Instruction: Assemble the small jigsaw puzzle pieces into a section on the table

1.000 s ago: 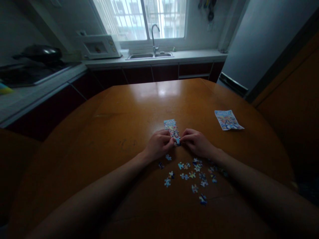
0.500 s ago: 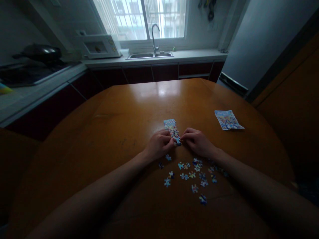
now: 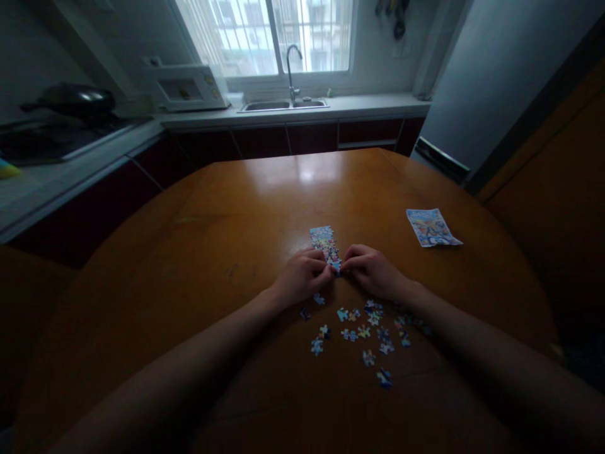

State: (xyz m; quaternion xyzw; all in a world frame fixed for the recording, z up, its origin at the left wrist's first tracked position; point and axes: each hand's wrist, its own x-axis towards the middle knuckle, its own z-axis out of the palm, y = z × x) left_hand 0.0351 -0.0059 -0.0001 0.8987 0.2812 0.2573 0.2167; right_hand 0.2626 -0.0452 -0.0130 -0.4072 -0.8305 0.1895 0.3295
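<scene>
A joined strip of jigsaw puzzle (image 3: 325, 241) lies on the wooden table, its near end between my two hands. My left hand (image 3: 306, 270) has its fingers closed at the strip's lower left side, thumb pressed near the bottom piece. On the other side, my right hand (image 3: 370, 267) pinches at the strip's lower right edge, and its fingertips touch the near end. Fingers cover part of that end. Several loose puzzle pieces (image 3: 363, 331) are scattered on the table nearer to me, some partly under my right forearm.
A creased picture sheet (image 3: 433, 227) rests on the table (image 3: 227, 208) to the right. Beyond the table's far edge are a counter with a sink (image 3: 267, 106) and a microwave (image 3: 186, 88). A pan (image 3: 78, 99) sits on the stove at left; a refrigerator (image 3: 501, 82) stands at right.
My fingers have shifted slightly at the near end of the strip, the left thumb moving a little to the right over it. The loose pieces lie as before.
</scene>
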